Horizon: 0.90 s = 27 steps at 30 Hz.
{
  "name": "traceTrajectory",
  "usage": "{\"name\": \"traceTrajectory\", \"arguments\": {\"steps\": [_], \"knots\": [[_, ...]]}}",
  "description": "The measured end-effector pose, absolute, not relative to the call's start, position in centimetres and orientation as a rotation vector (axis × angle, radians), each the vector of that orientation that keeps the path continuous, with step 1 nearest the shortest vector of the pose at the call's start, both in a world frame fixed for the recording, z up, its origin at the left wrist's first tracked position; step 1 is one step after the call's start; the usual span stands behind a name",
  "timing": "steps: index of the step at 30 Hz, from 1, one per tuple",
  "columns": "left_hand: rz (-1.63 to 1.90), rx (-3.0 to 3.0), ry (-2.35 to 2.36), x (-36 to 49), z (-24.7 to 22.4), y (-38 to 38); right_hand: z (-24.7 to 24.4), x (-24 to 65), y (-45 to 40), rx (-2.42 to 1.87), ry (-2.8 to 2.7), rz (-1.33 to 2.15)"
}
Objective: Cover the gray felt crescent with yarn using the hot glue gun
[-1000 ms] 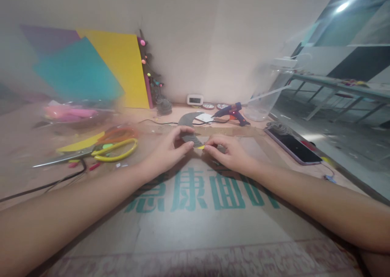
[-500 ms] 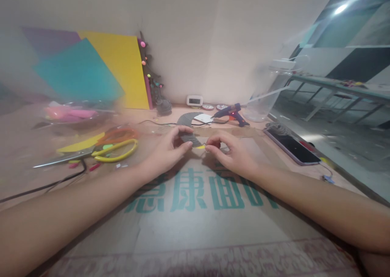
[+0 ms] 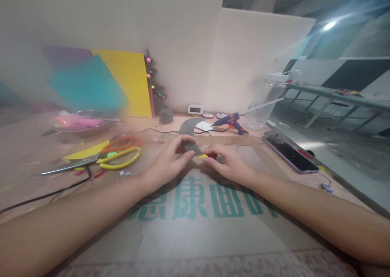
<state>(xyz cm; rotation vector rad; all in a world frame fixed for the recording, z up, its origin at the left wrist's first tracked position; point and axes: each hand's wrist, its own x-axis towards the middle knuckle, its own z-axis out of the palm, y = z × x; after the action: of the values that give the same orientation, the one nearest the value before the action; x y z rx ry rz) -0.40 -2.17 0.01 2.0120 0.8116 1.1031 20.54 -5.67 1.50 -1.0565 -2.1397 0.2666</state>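
Note:
A grey, cord-wrapped curved piece (image 3: 189, 126) with a bit of yellow at its near end stands between my hands over the cardboard sheet (image 3: 170, 238). My left hand (image 3: 175, 157) grips its lower part between thumb and fingers. The fingers of my right hand (image 3: 224, 163) are pinched together at the yellow end, touching it; whether they also hold cord is too small to tell. Beyond the curved piece lie a white piece of paper (image 3: 204, 126) and a dark blue glue gun (image 3: 228, 122) with a small red light.
Yellow-handled scissors (image 3: 118, 158) and a bowl of pink items (image 3: 82, 122) lie left. A phone (image 3: 292, 153) with grey cord on it lies right, near a clear jug (image 3: 260, 106). A small white clock (image 3: 195, 109) stands at the back.
The view has tilted upward, so most things appear lower. My right hand has moved closer to the piece's yellow end and now touches it.

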Motion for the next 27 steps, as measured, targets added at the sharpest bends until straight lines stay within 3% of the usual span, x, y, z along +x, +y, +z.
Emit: {"name": "traceTrajectory", "arguments": {"steps": [7, 16, 23, 27], "knots": [[1.099, 1.929, 0.748, -0.2, 0.2, -2.2, 1.7, 20.5, -5.7, -1.149, -2.069, 0.296], [1.091, 1.577, 0.815, 0.3, 0.2, -1.4, 1.3, 20.9, -5.4, -1.018, -2.150, 0.043], [0.952, 1.724, 0.879, -0.1, 0.6, -1.4, 1.2, 21.1, -5.4, -0.841, -2.364, -0.270], [0.939, 1.812, 1.005, -0.3, 0.7, -1.3, 1.4, 21.0, -5.7, -0.794, -2.427, -0.277]]}}
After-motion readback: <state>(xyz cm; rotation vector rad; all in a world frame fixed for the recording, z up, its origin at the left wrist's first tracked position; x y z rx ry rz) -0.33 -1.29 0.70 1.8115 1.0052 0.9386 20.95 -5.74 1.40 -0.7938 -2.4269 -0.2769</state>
